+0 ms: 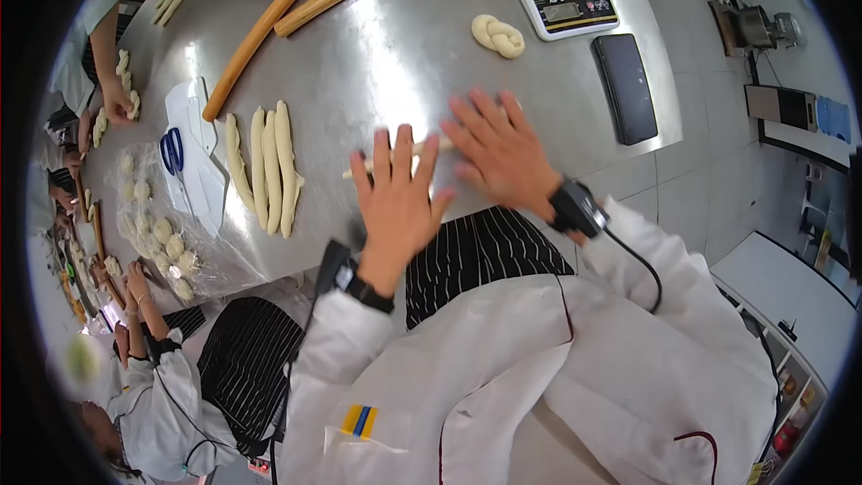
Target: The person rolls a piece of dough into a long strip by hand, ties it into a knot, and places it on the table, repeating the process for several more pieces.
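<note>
Beneath my hands a thin strip of dough (357,171) lies crosswise on the metal table (359,81). My left hand (395,202) rests on it palm down, fingers spread. Over its other end is my right hand (505,151), flat with fingers apart and slightly blurred; the fingers hide part of the strip. Several long dough strips (272,166) lie side by side to the left of my left hand. A knotted piece of dough (498,36) sits beyond my right hand.
Two wooden rolling pins (260,45) lie at the back. A scale (575,9) and a black phone (626,88) are at the right. Blue-handled scissors (172,151) and plastic-covered dough balls (162,233) lie left. Other people's hands (117,101) work along the left edge.
</note>
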Available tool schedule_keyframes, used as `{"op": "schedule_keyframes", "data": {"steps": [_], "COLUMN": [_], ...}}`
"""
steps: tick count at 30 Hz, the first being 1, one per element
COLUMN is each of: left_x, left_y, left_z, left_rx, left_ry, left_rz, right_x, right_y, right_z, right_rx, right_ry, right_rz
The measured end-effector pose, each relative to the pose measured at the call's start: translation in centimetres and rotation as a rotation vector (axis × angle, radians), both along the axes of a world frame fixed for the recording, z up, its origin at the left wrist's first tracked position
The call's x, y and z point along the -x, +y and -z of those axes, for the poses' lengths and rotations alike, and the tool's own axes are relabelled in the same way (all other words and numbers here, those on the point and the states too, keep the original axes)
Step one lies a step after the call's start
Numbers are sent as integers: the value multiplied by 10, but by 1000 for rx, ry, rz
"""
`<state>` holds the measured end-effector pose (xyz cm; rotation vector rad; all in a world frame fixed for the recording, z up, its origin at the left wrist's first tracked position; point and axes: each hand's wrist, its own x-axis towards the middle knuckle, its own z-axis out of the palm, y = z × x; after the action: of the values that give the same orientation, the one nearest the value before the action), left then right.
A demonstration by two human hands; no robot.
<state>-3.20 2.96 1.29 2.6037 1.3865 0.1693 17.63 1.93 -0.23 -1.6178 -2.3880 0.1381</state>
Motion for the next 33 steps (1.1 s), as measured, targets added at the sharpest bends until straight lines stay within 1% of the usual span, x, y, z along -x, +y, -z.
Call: {"op": "schedule_keyframes", "data": {"steps": [1, 2, 3, 5, 6, 7, 8, 9, 10, 11, 12, 13, 14, 15, 16, 17, 18, 19, 20, 21, 22, 23, 24, 25, 26, 27, 28, 29, 31, 32, 33], "left_x": [2, -2, -3, -23, -24, -23, -17, -8, 1, 3, 9, 17, 14, 18, 25, 26, 27, 29, 31, 31, 31, 32, 33, 34, 30, 24, 19, 15, 4, -3, -9], "left_y": [-14, -6, -1, 50, 64, 59, 44, 29, 7, 10, 8, 2, 17, 27, 37, 45, 47, 43, 39, 37, 34, 40, 47, 50, 49, 48, 47, 50, 64, 65, 73], "left_z": [-11, -5, 2, -2, 3, 3, 1, -2, -5, -5, -5, -5, -7, 2, 11, 9, 6, -12, -37, -59, -77, -98, -121, -140, -156, -171, -183, -185, -182, -192, -190], "left_rx": [28, -28, -63, -117, -220, -225, -145, -74, -71, -85, -69, -44, -161, -168, -206, -246, -245, -255, 149, 547, 496, 480, 604, 724, 705, 753, 797, 761, 658, 626, 586], "left_ry": [26, 18, 16, 118, 109, 106, 64, 22, 32, 30, -52, -132, -99, -101, -137, -168, -261, -255, -294, -330, -553, -552, -524, -482, -473, -504, -532, -521, -814, -837, -831], "left_rz": [15, -11, -29, -101, -123, -123, -57, 4, 48, 41, 1, -32, -52, -52, 78, 210, 277, 281, 106, -71, 62, 72, 332, 594, 609, 652, 698, 721, 778, 681, 707], "right_x": [-1, 0, -2, 3, -1, -2, -1, -4, -12, -19, -21, -24, -29, -33, -35, -35, -37, -39, -42, -46, -46, -49, -63, -69, -75, -79, -80, -76, -51, -35, -17], "right_y": [-16, -16, -4, 53, 59, 63, 62, 42, 7, -10, -6, -2, 4, 14, 27, 35, 33, 30, 33, 35, 31, 27, 38, 49, 60, 68, 75, 82, 78, 73, 66], "right_z": [-12, -14, -4, -5, -3, -2, -4, -7, -8, -7, -8, -9, -7, -3, 0, -3, -8, -19, -34, -51, -77, -99, -111, -129, -152, -177, -201, -229, -304, -330, -346], "right_rx": [17, 11, 30, -79, -85, -89, -86, -94, -56, -14, -10, -30, -61, -68, -112, -158, -169, 118, 396, 367, 675, 984, 1307, 1287, 1316, 1333, 1212, 1086, 730, 384, -53], "right_ry": [83, 139, 142, -14, -23, -40, -50, -46, 7, 58, 59, 128, 193, 190, 181, 172, 174, 292, 403, 397, 715, 1033, 951, 952, 816, 678, 661, 639, 424, 338, 256], "right_rz": [-55, -42, -44, 19, 16, -5, -22, -21, -78, -141, -145, -78, -12, -13, -134, -252, -250, -215, -180, -182, -122, -58, -146, -148, -193, -231, -212, -194, -209, -241, -328]}}
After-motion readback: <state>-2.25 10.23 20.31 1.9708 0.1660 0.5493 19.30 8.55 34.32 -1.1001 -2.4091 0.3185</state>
